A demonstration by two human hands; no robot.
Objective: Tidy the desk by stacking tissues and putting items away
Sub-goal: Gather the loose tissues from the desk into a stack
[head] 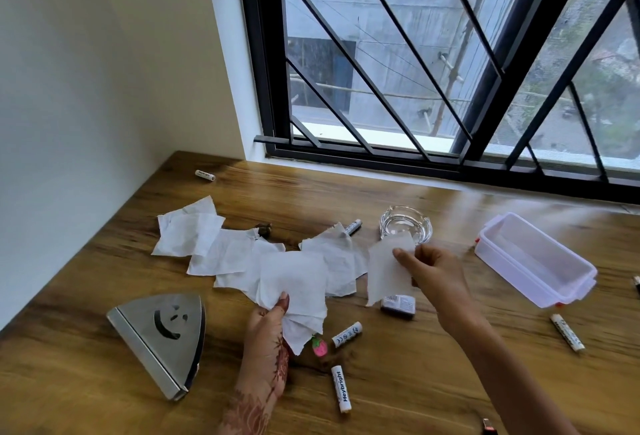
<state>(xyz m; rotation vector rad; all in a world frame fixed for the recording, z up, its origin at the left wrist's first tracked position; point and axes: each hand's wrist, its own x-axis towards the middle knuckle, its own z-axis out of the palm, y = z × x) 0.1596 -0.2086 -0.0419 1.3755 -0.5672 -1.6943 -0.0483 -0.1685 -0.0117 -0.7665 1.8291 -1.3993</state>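
Note:
Several white tissues lie scattered across the middle of the wooden desk. My left hand grips a small bunch of tissues near the desk's front. My right hand pinches a single tissue and holds it up in front of a glass ashtray. A steel triangular tissue holder with a smiley cut-out lies at the front left. A clear plastic box stands open at the right.
White batteries lie about: one at the back left, one by the ashtray, two at the front, one at the right. A pink strawberry eraser and a small dark box sit near my hands. Behind stands a barred window.

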